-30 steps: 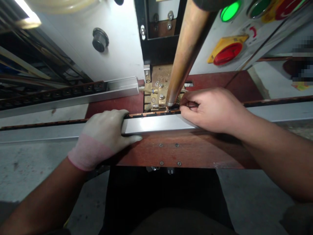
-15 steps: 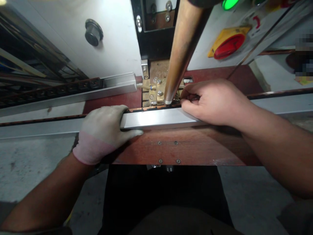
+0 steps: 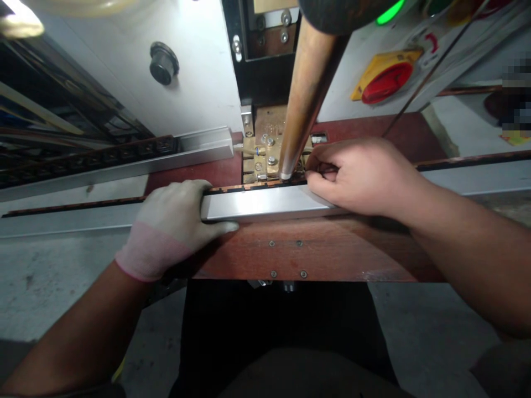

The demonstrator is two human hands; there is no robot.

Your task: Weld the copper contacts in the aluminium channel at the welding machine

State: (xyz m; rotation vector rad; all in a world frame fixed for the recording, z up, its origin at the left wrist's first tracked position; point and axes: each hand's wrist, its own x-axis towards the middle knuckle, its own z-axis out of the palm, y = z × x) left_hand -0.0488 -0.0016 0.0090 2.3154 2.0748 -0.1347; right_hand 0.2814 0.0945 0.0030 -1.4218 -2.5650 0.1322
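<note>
My left hand (image 3: 168, 226), in a white knit glove with a pink cuff, is closed around a long silver metal channel (image 3: 257, 203), its thumb along the front face. A dark strip with copper-coloured segments (image 3: 232, 189) runs along the channel's back edge. My bare right hand (image 3: 357, 174) is pinched at the channel's back edge, right of a copper-coloured rod (image 3: 309, 88). Curled fingers hide whatever is between its fingertips. The rod slants down to a pale tip near the strip, in front of a brass block (image 3: 271, 149) with bolts.
A reddish-brown board (image 3: 323, 249) with screws lies under the channel. Behind stands a white machine housing (image 3: 199, 61) with a black knob (image 3: 164, 63) and a red-and-yellow rotary switch (image 3: 388, 80). Another silver channel (image 3: 203, 146) sits at the back left.
My left hand has shifted slightly left along the channel. The right hand keeps its pinch in nearly the same place. More of the rod's dark upper end shows, and the view has moved a little.
</note>
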